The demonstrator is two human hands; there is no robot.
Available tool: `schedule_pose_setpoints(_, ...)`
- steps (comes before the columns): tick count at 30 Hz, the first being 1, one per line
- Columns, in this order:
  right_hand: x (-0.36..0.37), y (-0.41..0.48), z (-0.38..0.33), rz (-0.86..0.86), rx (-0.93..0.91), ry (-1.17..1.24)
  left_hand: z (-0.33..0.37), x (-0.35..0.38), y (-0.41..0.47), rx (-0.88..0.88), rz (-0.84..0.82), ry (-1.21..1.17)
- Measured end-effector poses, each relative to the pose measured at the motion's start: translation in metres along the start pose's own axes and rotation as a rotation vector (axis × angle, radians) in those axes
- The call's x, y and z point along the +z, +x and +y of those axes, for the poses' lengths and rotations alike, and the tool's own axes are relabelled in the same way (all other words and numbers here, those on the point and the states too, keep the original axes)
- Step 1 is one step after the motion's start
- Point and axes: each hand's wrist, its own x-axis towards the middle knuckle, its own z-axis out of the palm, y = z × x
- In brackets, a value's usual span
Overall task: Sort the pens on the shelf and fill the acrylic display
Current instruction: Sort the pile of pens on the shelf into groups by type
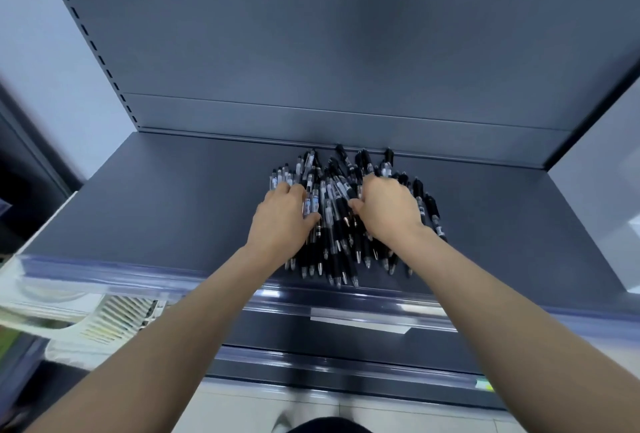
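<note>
Well out left of the pens (334, 221) and lower down, a white slatted basket (114, 322) sits below the edge of the shelf (156, 211). Now the left hand (282, 214): it's on the left flank of the pens, grip closed, fingers curled over a bunch of the black click barrels, thumb hooked in toward the middle. The pens themselves are heaped mid-shelf, clicker ends reaching the back wall and tips fanned toward the front lip. Over to the right hand (389, 207), on the right flank of the pens, its grip likewise curled in, thumb and fingers dug into the barrels. No acrylic display I can pick out for sure. To gather well here, I'd say squeeze both flanks inward together, keep the tips facing one way, lift only a bundle each grip truly encloses, and watch for strays rolling from the pens toward the front lip
</note>
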Motion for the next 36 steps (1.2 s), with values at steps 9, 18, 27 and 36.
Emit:
schedule_pose_setpoints(9,-0.009,0.007,0.043,0.029,0.101,0.051,0.034,0.001,0.020,0.132,0.019,-0.055)
schedule_pose_setpoints(18,-0.013,0.000,0.096,-0.152,0.272,0.022,0.084,0.025,0.045,0.131,-0.077,0.185)
schedule_pose_setpoints(27,-0.013,0.004,0.114,-0.278,0.314,0.180,0.094,0.033,0.048,0.013,-0.087,0.075)
schedule_pose_setpoints(36,-0.010,0.021,0.121,-0.359,0.390,0.260,0.096,0.033,0.047,-0.144,-0.056,-0.153)
